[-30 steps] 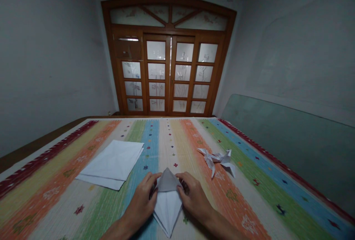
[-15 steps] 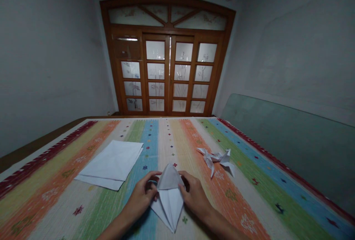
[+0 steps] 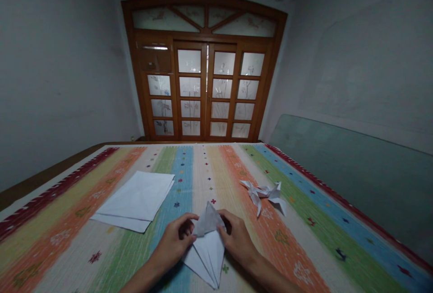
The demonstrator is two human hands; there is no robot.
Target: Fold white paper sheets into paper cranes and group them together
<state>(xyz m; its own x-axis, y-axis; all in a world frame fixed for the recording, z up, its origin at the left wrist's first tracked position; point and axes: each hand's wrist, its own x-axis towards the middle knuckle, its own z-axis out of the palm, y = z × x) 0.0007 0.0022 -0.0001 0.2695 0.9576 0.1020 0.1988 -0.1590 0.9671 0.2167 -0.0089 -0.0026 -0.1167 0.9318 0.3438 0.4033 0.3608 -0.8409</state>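
A partly folded sheet of white origami paper [image 3: 207,250] lies between my hands near the table's front edge, its lower point toward me and a greyish triangular flap at its top. My left hand [image 3: 177,239] pinches the left edge of the fold, thumb and forefinger closed at the flap's left corner. On the other side my right hand [image 3: 235,234] grips the right edge, its thumb on the paper and its forefinger behind the top flap. Folded white paper cranes [image 3: 264,193] rest to the right, beyond my right hand; their exact number is hard to tell.
White paper sheets [image 3: 135,200] lie stacked on the left of the table. A striped, patterned cloth [image 3: 111,248] covers the tabletop. A pale green padded backrest [image 3: 355,166] runs along the right side, and wooden glazed doors [image 3: 206,90] stand at the far end.
The top flap has become more pointed and its left side is pulled down. The paper's lower point has shifted slightly right and toward me. My left thumb has moved further onto the paper.
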